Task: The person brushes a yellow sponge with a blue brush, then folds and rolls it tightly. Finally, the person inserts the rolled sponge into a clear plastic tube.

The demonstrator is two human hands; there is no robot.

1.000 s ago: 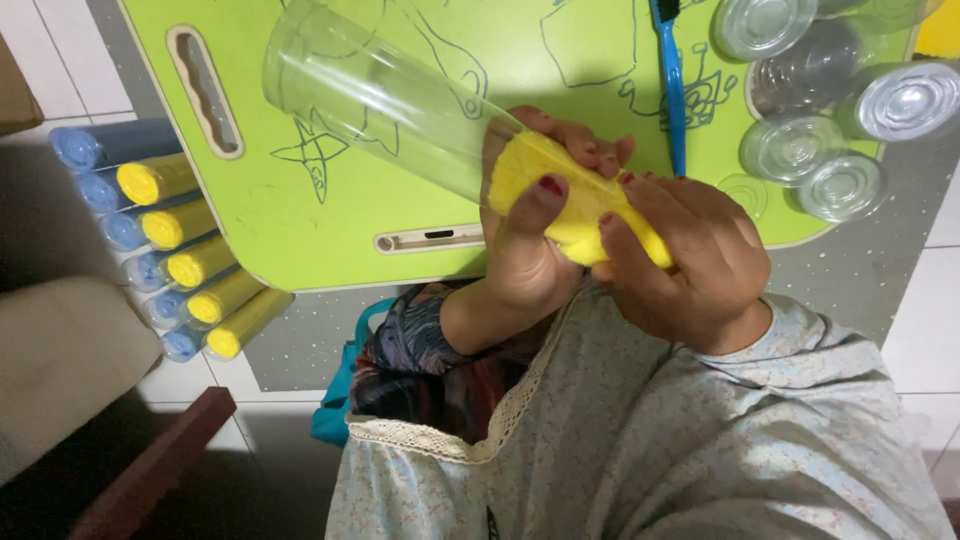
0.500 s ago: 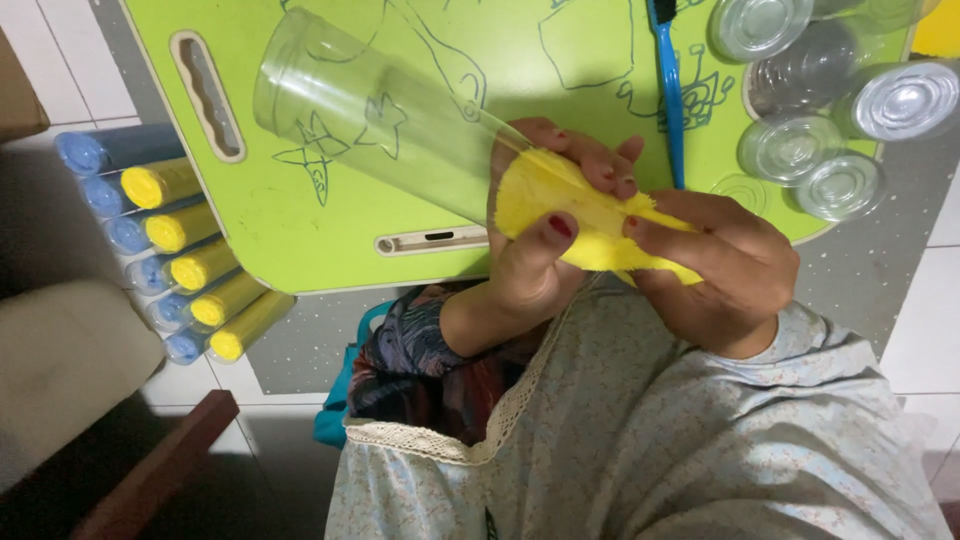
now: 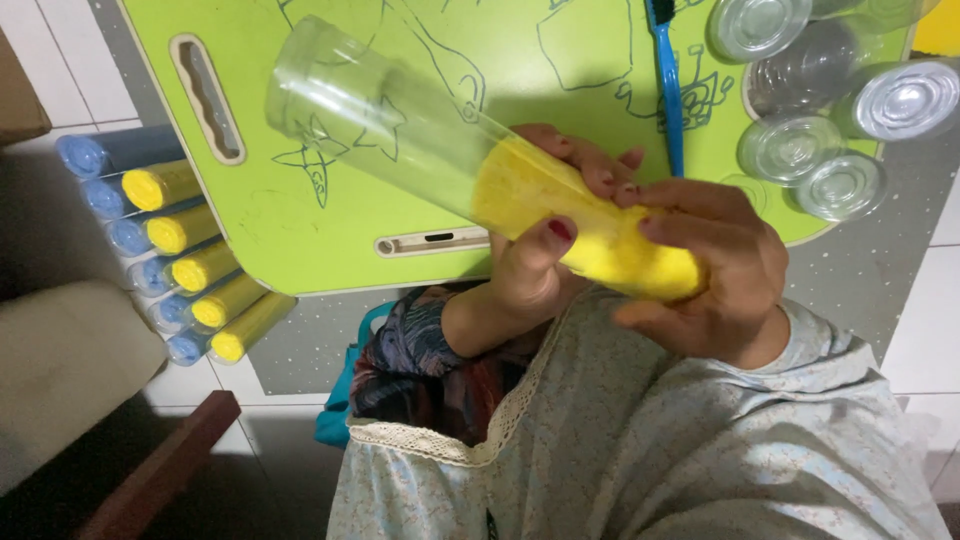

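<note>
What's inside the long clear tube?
A yellow cloth fills the clear tube's lower part; the upper part looks empty. Left hand and right hand cover its bottom end.

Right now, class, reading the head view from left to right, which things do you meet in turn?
Stacked blue and yellow capped tubes → long slot handle of the lime green board → clear plastic tube with yellow filling → blue toothbrush → cluster of clear round plastic lids.

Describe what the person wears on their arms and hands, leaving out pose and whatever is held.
Both hands are bare: no gloves or rings visible. The left hand has dark red polish on its thumbnail. The right hand comes out of a long, loose, pale blue sleeve with a fine speckled print. The left arm's sleeve is patterned in dark red and navy.
</note>
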